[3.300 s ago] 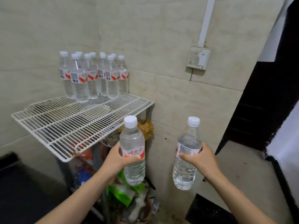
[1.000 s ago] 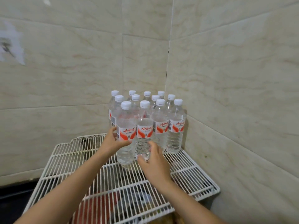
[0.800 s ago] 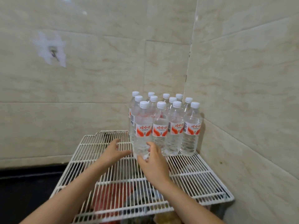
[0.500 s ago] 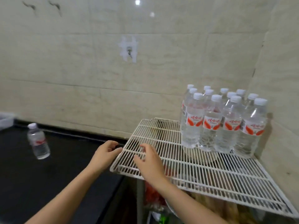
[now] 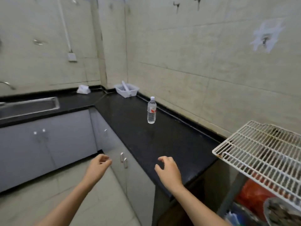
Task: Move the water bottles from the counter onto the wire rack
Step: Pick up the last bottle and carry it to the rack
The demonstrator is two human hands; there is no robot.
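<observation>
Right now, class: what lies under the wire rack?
Through the white wire rack you can see something red, a round dish of brownish bits and a blue-white packet. The bars and the frame edge hide the rest, so nothing can be named exactly.

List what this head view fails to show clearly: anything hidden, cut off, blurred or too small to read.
- Bottle label: too small to read.
- Rack: cut off by the right edge, so any bottles on it are out of view.
- Items under the rack: hidden behind its wires and blurred.
- Sink: cut off by the left edge.
- Basket contents: too small and blurred.
</observation>
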